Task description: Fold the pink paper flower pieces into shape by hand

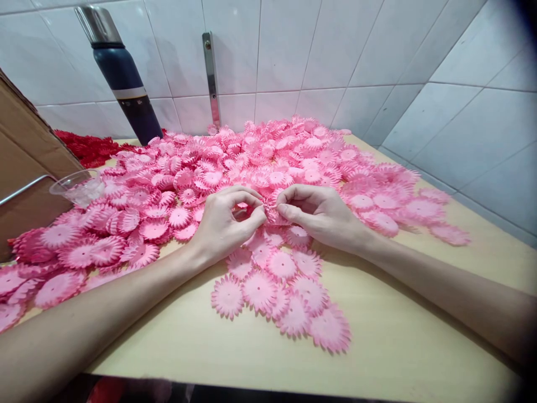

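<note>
Both hands meet at the middle of the table, thumbs and forefingers pinched together. Between them is a pink fabric flower disc (272, 215) with a fringed edge, partly hidden by the fingers. My left hand (229, 221) is closed on its left side. On the right side, my right hand (321, 215) pinches it the same way. Below the hands lies a loose spread of flat pink discs (282, 265), each with a small centre hole. Behind and to both sides stretches a large heap of similar pink discs (268, 148).
A dark blue bottle (128, 84) with a metal cap stands at the back left, near red fringed pieces (86, 146). At the left are a cardboard box (29, 145) and a clear plastic cup (78, 187). A metal bracket (211, 78) is against the tiled wall (314, 50).
</note>
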The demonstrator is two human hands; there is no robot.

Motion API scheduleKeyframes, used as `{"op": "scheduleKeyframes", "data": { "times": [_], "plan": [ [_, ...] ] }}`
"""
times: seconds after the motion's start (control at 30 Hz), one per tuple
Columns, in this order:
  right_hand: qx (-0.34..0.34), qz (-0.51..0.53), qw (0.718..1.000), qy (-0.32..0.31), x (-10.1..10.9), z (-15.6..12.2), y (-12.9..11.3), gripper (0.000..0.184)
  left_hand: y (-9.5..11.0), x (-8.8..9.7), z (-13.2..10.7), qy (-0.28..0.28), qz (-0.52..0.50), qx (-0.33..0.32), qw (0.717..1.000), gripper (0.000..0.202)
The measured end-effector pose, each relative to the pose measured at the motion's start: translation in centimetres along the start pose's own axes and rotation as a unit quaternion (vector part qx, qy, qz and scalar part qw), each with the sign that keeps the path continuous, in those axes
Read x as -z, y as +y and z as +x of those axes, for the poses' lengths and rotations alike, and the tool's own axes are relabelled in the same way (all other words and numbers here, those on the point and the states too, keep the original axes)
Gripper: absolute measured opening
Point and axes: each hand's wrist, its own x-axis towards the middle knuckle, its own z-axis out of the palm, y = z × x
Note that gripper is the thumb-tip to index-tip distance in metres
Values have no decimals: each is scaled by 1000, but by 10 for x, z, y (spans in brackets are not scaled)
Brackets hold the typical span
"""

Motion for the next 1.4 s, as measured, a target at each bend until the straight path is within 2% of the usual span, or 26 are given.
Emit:
{"op": "scheduleKeyframes", "data": {
  "times": [0.2, 0.33, 0.5, 0.6, 0.73, 0.83, 0.97, 1.1, 1.3, 1.4],
  "plan": [
    [-1, 30, 998, 58, 3, 3, 1, 10, 2, 2, 1, 4, -16, 28, 999, 9],
    [-6, 49, 994, 100, 4, 7, 3, 14, 1, 2, 1, 40, -64, 65, 995, 8],
    [3, 106, 988, 115, 6, 10, 11, 17, -2, 2, 3, 79, -126, 111, 983, 9],
    [4, 90, 991, 103, 5, 8, 8, 16, -3, 2, 4, 87, -148, 124, 977, 10],
    [37, 27, 994, 102, 3, 3, 0, 9, -4, 2, 3, 71, -162, 108, 978, 8],
    [50, 21, 995, 83, 3, 1, -4, 8, -2, 1, 0, 45, -152, 82, 984, 4],
    [41, 37, 997, 45, 4, -1, -6, 10, 0, 0, -4, 20, -83, 5, 996, 5],
    [24, 9, 999, 46, 1, -2, -7, 20, 1, 0, -4, 10, -24, -54, 998, 8],
    [11, -40, 998, 48, 0, -1, -5, 18, 3, 1, -3, 37, -8, -38, 999, 10],
    [6, -85, 996, 34, -1, -2, -6, 15, 3, 1, -4, 39, 1, -53, 998, 10]
  ]
}}
